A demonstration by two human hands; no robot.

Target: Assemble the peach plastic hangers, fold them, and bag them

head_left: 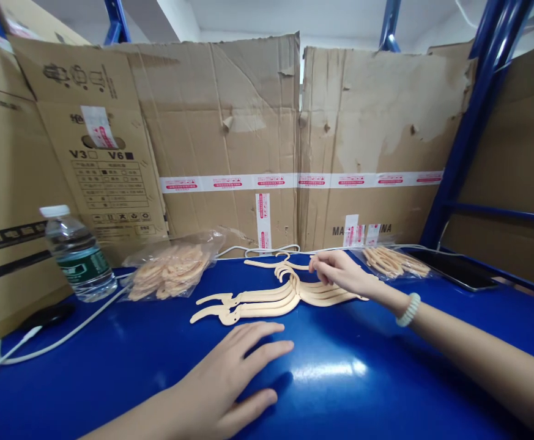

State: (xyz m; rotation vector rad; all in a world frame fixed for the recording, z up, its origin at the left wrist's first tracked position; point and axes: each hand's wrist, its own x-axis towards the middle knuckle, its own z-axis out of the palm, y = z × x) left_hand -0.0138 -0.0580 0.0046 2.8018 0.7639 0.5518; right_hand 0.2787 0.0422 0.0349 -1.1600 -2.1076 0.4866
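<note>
Beige folding clothes hangers lie on the blue tabletop [331, 391]. Several of them form an overlapping stack [264, 305] in the middle, their hooks bunched together. On the stack's left side, two curved arm pieces [206, 312] stick out from round joints. Behind the stack is a single clothes hanger [261, 264], hook toward the back. My right hand [335, 270] has its fingers closed at this hanger's right arm, and part of the stack is hidden beneath my hand. Nearer to me, my left hand [243, 373] hovers in front of the stack, fingers spread, holding nothing.
Clear bags of beige pieces lie at left [168, 272] and right [393, 263]. A water bottle [83, 263] stands far left, near a black object [49, 315] and a white cable [87, 324]. A dark phone-like slab [459, 270] lies right. Cardboard [230, 134] walls the back.
</note>
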